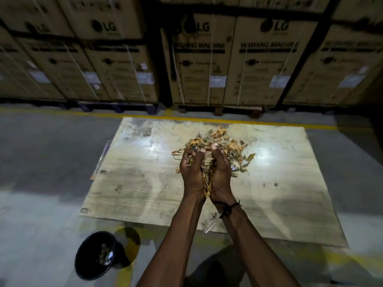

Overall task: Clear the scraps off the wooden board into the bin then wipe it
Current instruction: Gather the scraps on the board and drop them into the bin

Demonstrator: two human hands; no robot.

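bare floor [41, 162] rings board [145, 183]; bin [95, 255] sits off its near-left edge.

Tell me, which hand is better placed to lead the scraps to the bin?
Left. The bin sits on the floor at the person's left, nearer the left hand. Both hands cup the scraps, so the right hand should follow.

Scraps [219, 141] lie on the wooden board [145, 183]; bin [96, 255] on the floor at its near-left corner; cartons [207, 65] behind.
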